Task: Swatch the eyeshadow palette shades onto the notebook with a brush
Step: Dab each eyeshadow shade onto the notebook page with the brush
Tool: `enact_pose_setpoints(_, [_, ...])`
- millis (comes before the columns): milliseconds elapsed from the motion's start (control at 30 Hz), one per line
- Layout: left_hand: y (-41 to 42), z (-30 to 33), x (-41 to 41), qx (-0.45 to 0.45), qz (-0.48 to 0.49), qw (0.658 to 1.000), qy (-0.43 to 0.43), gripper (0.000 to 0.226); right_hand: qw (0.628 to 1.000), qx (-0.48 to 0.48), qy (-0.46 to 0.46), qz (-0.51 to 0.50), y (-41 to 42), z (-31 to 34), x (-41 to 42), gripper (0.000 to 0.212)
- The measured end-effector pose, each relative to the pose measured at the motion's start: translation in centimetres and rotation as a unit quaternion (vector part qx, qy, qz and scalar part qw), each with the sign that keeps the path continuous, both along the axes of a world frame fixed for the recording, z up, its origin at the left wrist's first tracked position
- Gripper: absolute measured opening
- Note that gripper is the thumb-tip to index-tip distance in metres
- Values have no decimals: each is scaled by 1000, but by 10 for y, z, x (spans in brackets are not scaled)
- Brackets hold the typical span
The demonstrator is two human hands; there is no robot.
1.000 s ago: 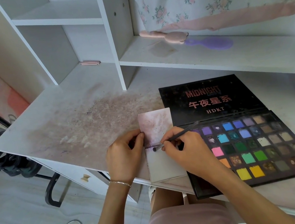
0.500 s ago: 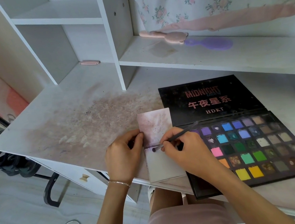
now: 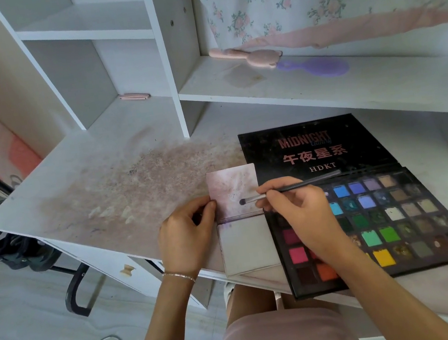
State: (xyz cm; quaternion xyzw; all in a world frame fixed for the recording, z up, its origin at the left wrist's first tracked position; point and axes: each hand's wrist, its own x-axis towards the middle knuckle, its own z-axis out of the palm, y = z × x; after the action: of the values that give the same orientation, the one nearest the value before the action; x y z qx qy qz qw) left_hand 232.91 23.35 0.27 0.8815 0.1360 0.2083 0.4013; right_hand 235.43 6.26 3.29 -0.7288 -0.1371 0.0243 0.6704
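Note:
A small open notebook lies at the desk's front edge, its upper page smudged pink and a purple smear at the fold. My left hand pinches the notebook's left edge at the fold. My right hand holds a thin dark brush; its tip hovers over the upper page. To the right lies the open black eyeshadow palette with several coloured pans, partly hidden under my right hand.
The white desk is stained with powder left of the notebook. A pink brush and a purple one rest on the shelf behind. A pink clip sits in the left cubby. A chair base stands on the floor.
My right hand has lifted the brush from the fold up and to the right, so its tip is now over the upper page. My left hand has stayed put.

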Motion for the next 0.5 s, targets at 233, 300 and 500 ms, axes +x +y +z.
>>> enact_pose_setpoints(233, [1,-1,1,-11,9,1000,7,14,996,-22,-33,-86,-43,3,4,26])
enact_pose_setpoints(300, [0,-1,1,-15,10,1000,8,14,991,-35,-35,-121,-58,3,6,25])
enact_pose_setpoints(500, [-1,-1,0,-3,4,1000,1,13,981,-49,3,-187,-92,1,11,19])
